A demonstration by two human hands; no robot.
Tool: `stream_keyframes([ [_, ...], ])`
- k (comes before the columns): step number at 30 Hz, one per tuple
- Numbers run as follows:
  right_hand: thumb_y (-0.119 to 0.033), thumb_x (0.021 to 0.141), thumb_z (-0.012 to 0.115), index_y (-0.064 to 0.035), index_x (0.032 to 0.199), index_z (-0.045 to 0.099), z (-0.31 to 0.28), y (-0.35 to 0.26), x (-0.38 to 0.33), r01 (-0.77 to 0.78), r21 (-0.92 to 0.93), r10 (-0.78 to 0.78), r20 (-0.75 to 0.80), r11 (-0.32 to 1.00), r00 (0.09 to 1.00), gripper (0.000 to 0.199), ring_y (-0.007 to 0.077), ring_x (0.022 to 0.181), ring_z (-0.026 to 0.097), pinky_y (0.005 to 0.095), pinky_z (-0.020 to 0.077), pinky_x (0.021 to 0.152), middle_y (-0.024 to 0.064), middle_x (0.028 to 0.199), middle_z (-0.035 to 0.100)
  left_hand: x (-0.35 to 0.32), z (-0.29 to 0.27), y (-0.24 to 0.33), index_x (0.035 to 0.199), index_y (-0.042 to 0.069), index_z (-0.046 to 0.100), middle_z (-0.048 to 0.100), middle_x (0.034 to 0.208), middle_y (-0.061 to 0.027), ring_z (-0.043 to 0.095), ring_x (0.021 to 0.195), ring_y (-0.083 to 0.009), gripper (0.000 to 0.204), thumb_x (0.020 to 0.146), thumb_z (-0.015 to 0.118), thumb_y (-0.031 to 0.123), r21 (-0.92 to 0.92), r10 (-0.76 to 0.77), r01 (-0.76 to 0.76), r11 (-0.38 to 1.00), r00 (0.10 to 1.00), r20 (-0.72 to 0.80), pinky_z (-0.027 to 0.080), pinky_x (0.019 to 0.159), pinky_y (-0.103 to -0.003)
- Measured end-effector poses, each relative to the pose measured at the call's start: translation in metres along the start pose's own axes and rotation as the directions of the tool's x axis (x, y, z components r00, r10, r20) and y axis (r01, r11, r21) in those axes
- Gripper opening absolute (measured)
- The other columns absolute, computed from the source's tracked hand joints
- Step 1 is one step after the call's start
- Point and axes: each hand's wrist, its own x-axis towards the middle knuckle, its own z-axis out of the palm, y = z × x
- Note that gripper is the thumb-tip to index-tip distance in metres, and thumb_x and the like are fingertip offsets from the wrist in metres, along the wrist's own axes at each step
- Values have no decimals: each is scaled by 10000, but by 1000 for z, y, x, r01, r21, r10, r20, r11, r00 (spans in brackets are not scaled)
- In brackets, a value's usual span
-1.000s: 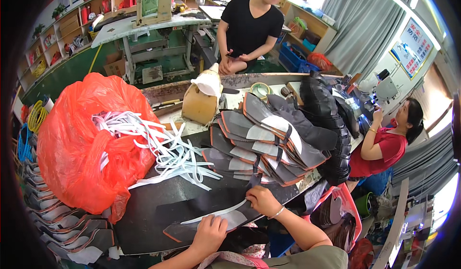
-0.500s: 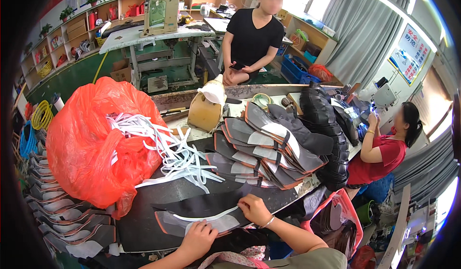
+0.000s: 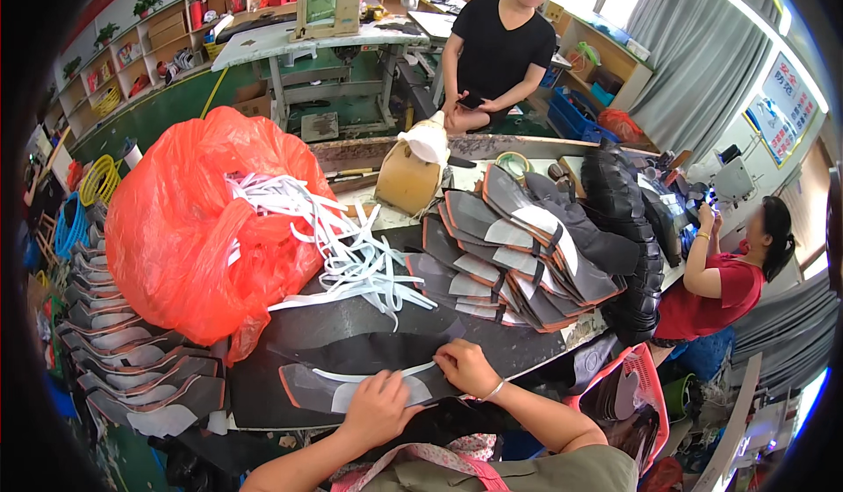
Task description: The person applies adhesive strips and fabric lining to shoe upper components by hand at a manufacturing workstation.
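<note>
A dark, curved shoe-upper piece [image 3: 303, 390] with an orange edge and pale grey patches lies on the black work board [image 3: 307, 321] in front of me. A narrow white strip [image 3: 344, 376] runs along its upper curve. My left hand [image 3: 385, 408] lies on the middle of the piece, fingers stretched out and fingertips by the strip. At the strip's right end, my right hand [image 3: 467, 369] pinches it against the piece; the fingertips partly hide the grip. Behind the piece lies a black, flat panel [image 3: 378, 349].
Loose white strips [image 3: 369, 268] spill from a red plastic bag [image 3: 202, 228] at left. Stacked upper pieces [image 3: 492, 246] stand at right, more [image 3: 149, 378] at far left. A tan machine part [image 3: 408, 180] sits behind. A pink basket [image 3: 650, 387] is lower right. Two people are nearby.
The whole view has shifted, so the scene sits further right and mostly higher. My left hand has slid up and along the piece toward the strip; my right hand stays at its end.
</note>
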Motion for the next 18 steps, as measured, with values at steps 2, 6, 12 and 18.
stream_keyframes([
  [2,-74,811,662,11,813,670,1,2,2,14,-12,-14,9,1000,1000,86,392,767,629,433,506,686,200,783,631,13,18,2,1050,-10,616,593,1125,-173,553,1027,-329,443,793,693,342,-97,112,-125,987,984,-137,459,815,-430],
  [6,-89,799,654,12,796,672,-20,3,18,98,-56,-89,147,994,985,102,392,768,627,443,505,698,209,764,635,17,35,9,1200,-13,562,561,1202,-158,500,1111,-315,576,797,680,382,-24,26,-25,999,999,19,419,914,-434],
  [12,-136,698,816,4,1091,603,-50,-2,67,299,-207,-307,-11,932,952,468,352,1017,551,415,456,881,156,1070,594,31,34,19,1307,6,529,531,1179,-85,474,1068,-276,702,785,675,453,14,-64,64,998,998,13,389,897,-426],
  [18,-164,726,784,-12,964,617,-43,-2,70,370,-133,-304,355,920,884,328,327,865,572,407,450,761,113,829,609,33,44,27,1341,41,521,487,1183,-60,440,1058,-274,756,789,635,546,98,-126,124,987,992,18,371,898,-456],
])
